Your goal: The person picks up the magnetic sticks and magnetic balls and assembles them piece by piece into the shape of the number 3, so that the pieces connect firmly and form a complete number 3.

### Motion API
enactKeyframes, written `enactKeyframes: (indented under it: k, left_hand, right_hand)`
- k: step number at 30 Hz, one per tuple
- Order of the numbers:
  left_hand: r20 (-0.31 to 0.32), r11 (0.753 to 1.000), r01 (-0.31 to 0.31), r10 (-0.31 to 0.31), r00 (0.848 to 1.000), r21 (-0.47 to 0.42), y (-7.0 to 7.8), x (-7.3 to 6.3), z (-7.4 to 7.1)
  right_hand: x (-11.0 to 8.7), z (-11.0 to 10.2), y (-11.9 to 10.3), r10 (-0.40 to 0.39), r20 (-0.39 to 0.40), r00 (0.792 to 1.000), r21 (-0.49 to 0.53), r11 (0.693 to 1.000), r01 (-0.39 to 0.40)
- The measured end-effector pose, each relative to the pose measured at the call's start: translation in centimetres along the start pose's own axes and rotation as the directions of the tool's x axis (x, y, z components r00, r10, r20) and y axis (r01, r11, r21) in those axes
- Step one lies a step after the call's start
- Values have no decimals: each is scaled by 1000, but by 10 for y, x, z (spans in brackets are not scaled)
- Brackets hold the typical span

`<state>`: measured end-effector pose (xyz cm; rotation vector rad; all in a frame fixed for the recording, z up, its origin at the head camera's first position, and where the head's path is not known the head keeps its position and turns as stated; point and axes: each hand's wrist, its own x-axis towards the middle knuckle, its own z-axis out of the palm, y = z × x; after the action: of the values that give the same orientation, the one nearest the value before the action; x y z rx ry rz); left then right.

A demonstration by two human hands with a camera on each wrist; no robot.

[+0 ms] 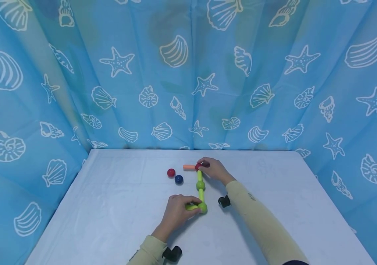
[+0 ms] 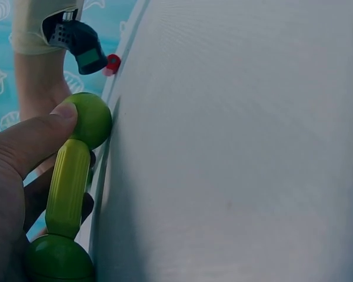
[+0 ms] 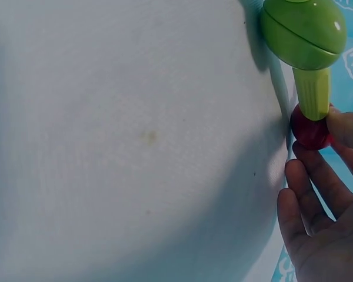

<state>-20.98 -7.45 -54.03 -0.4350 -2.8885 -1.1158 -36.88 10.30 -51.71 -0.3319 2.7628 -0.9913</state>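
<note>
A chain of balls and rods from a building toy lies on the table. At its far end my right hand (image 1: 215, 170) pinches a red ball (image 3: 309, 130), which has an orange rod (image 1: 189, 167) on its left. A yellow-green rod (image 3: 312, 94) links that ball to a green ball (image 1: 200, 185) midway, and another rod (image 1: 201, 195) runs on to the near green ball (image 1: 203, 208). My left hand (image 1: 176, 210) grips this near end, thumb on a green ball (image 2: 93, 120) and fingers behind the yellow-green rod (image 2: 67, 188) joined to it.
Left of the chain, a loose red ball (image 1: 171, 173) and a dark blue ball (image 1: 179, 179) lie on the white table (image 1: 115, 206). A blue curtain (image 1: 188, 92) with shell prints surrounds the table's back and sides. Black wrist cameras (image 1: 224, 201) stick out from both forearms.
</note>
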Motion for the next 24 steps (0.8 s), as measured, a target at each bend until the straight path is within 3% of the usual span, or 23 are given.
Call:
enactKeyframes:
  k: [13, 18, 24]
  left_hand:
    - [-29, 999, 6, -5, 1000, 42, 0, -3, -3]
    - [-136, 1000, 12, -11, 991, 7, -6, -6, -10]
    - [-295, 998, 59, -56, 954, 4, -22, -3, -24]
  right_hand:
    - [-1, 0, 1, -1, -3, 1000, 16, 1000, 1]
    - [-1, 0, 2, -7, -2, 1000, 17, 1000, 7]
    - [-1, 1, 1, -3, 5, 1000, 35, 999, 3]
